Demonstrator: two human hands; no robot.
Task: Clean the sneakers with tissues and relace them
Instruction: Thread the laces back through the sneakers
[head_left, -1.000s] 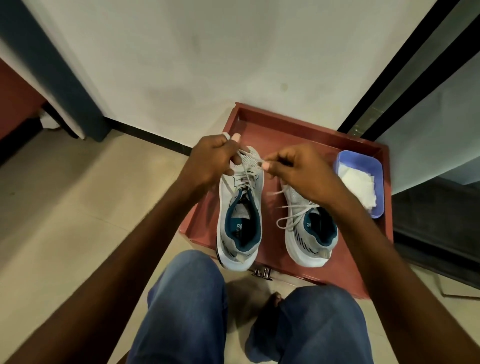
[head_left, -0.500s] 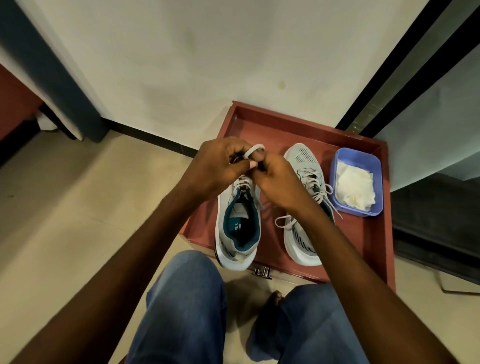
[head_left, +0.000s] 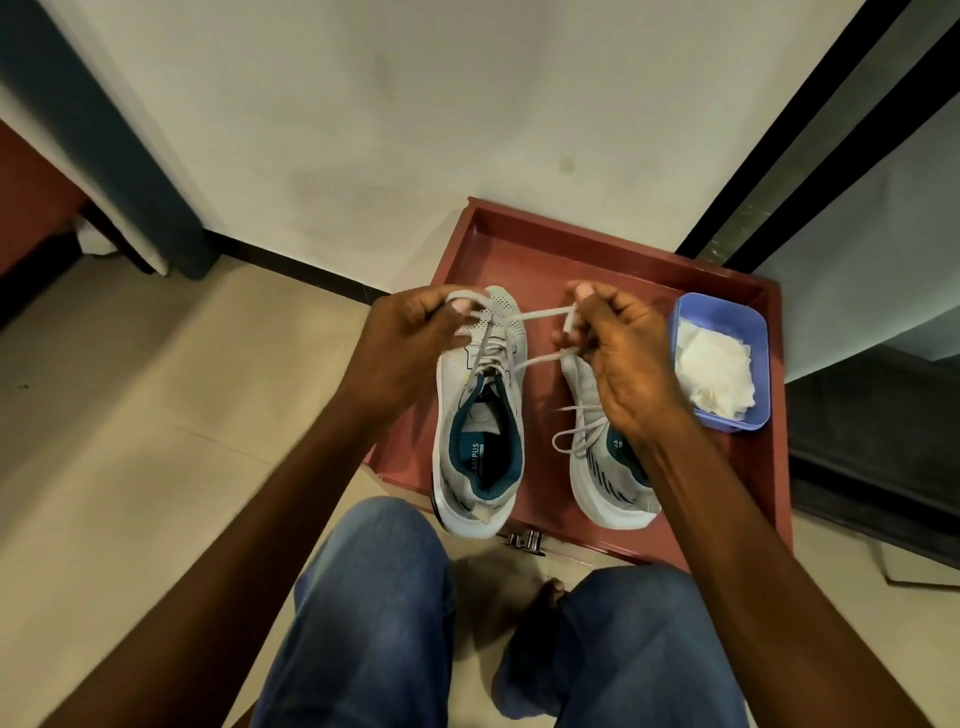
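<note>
Two grey sneakers with teal linings stand side by side in a red tray (head_left: 545, 249). Above the toe of the left sneaker (head_left: 480, 415), my left hand (head_left: 410, 343) pinches a loop of its grey lace (head_left: 540, 314). My right hand (head_left: 618, 353) pinches the other loop of that lace, pulled out to the right over the right sneaker (head_left: 608, 467). The right sneaker's toe is hidden under my right hand; its lace is tied in a bow. White tissues (head_left: 717, 369) fill a blue tub (head_left: 727, 306) at the tray's right side.
The tray lies on a beige tiled floor against a white wall (head_left: 415, 130). A black-framed door (head_left: 831, 156) rises at the right. My knees in blue jeans (head_left: 374, 597) are just in front of the tray, with a bare foot between them.
My hands were pressed together over the left sneaker's toe half a second ago; they have now moved apart, drawing the lace loops out to either side.
</note>
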